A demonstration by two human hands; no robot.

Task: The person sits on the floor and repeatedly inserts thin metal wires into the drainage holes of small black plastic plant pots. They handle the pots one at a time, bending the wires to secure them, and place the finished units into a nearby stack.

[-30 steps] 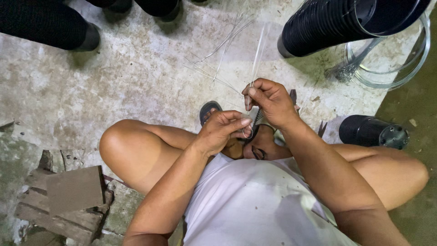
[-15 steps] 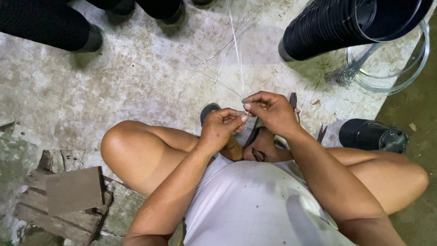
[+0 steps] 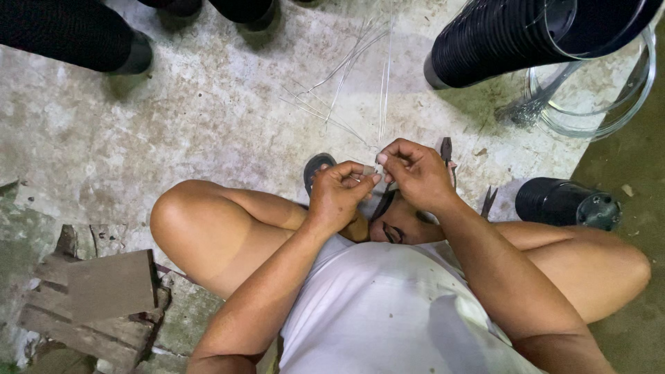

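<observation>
I look down over my knees at a concrete floor. My left hand (image 3: pixel 339 194) and my right hand (image 3: pixel 415 173) meet fingertip to fingertip just above my feet. Both pinch the near end of a thin clear strand (image 3: pixel 382 104) that runs straight away from me. More thin strands (image 3: pixel 332 90) lie fanned across the floor beyond my hands. Small pliers (image 3: pixel 447 149) lie on the floor just behind my right hand, partly hidden by it.
A long stack of black plastic pots (image 3: pixel 512 34) lies at the upper right, beside a coil of clear line (image 3: pixel 596 104). One black pot (image 3: pixel 564 204) lies by my right knee. Another person's dark shoes (image 3: pixel 131 55) stand at the top left. Broken bricks (image 3: pixel 97 305) sit at the lower left.
The strand has swung from leaning right to pointing straight away from me. My hands have drawn together, and my right hand has dropped level with the left.
</observation>
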